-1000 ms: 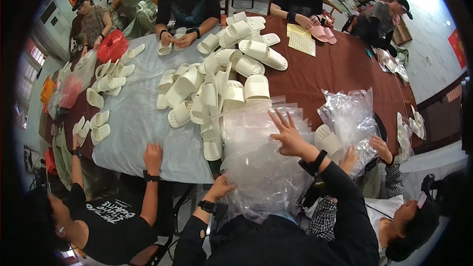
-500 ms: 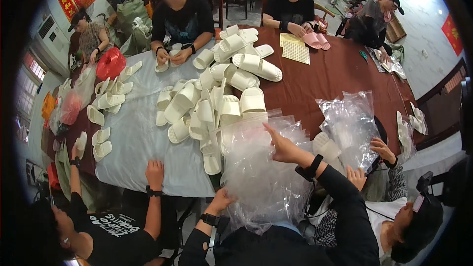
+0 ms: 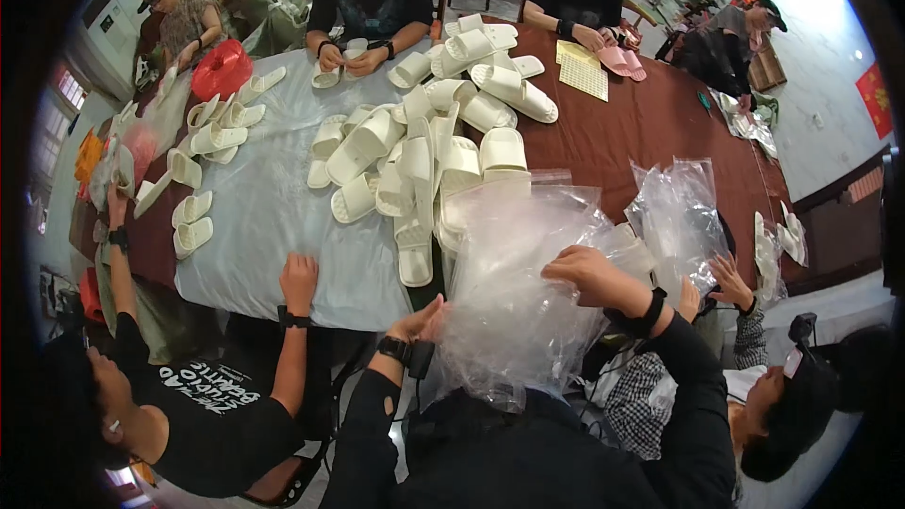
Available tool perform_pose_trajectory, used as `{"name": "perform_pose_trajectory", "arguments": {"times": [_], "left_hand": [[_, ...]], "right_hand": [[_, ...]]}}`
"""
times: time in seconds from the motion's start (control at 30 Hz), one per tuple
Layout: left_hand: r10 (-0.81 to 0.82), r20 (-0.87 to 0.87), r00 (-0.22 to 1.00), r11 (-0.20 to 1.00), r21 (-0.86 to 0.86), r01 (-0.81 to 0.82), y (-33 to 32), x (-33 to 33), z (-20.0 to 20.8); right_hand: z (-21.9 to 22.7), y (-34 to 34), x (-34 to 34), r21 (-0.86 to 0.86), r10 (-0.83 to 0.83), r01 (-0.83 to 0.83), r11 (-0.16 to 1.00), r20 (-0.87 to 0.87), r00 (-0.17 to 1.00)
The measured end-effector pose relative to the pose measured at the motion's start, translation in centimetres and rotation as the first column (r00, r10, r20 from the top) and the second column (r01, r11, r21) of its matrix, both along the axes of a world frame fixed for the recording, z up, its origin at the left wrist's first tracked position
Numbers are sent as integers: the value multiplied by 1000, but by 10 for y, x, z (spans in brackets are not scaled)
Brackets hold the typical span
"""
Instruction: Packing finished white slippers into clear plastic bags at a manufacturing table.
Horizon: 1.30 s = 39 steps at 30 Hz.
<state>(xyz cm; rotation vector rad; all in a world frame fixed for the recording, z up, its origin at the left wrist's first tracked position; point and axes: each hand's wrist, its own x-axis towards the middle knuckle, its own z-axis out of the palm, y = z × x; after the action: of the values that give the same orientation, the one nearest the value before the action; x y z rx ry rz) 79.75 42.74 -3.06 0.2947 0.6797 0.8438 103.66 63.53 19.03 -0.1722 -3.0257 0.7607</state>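
A thick sheaf of clear plastic bags [image 3: 514,330] lies in front of me, reaching over the table's near edge. My left hand [image 3: 419,322] is closed on its left border. Over the upper right part of the sheaf, my right hand [image 3: 594,275] has its fingers drawn together, pinching the bag film. Just beyond the bags is a large heap of white slippers [image 3: 375,143]; the nearest ones are partly covered by the film.
The table has a brown cloth [image 3: 589,137] and a translucent plastic sheet [image 3: 273,170]. Co-workers sit close on both sides; the right one handles more clear bags [image 3: 681,217]. Across, a person holds pink slippers [image 3: 622,62] beside a yellow sheet [image 3: 583,73]. A red plastic bag [image 3: 222,71] lies far left.
My right hand has come lower and to the right, its fingers now together instead of spread. The bags' top edge has shifted. The left co-worker's arm has reached farther out to white slippers.
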Motion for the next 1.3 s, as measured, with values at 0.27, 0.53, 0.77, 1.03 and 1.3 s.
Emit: {"name": "perform_pose_trajectory", "arguments": {"times": [0.27, 0.53, 0.77, 1.03, 1.3], "left_hand": [[32, -565, 824, 956, 257, 140, 45, 16, 44], [162, -753, 638, 908, 367, 202, 65, 29, 25], [290, -431, 854, 924, 357, -134, 48, 15, 2], [394, -345, 852, 911, 269, -312, 51, 30, 28], [480, -150, 864, 876, 139, -463, 43, 37, -41]], "right_hand": [[49, -44, 23, 77, -24, 31, 997, -101, 995], [45, -40, 18, 50, -88, 92, 995, -71, 994], [136, 27, 131, 387, -503, 736, 555, -549, 668], [106, -83, 84, 351, -172, 913, 208, -906, 387], [-119, -156, 20, 485, -466, 680, 549, -498, 731]]}}
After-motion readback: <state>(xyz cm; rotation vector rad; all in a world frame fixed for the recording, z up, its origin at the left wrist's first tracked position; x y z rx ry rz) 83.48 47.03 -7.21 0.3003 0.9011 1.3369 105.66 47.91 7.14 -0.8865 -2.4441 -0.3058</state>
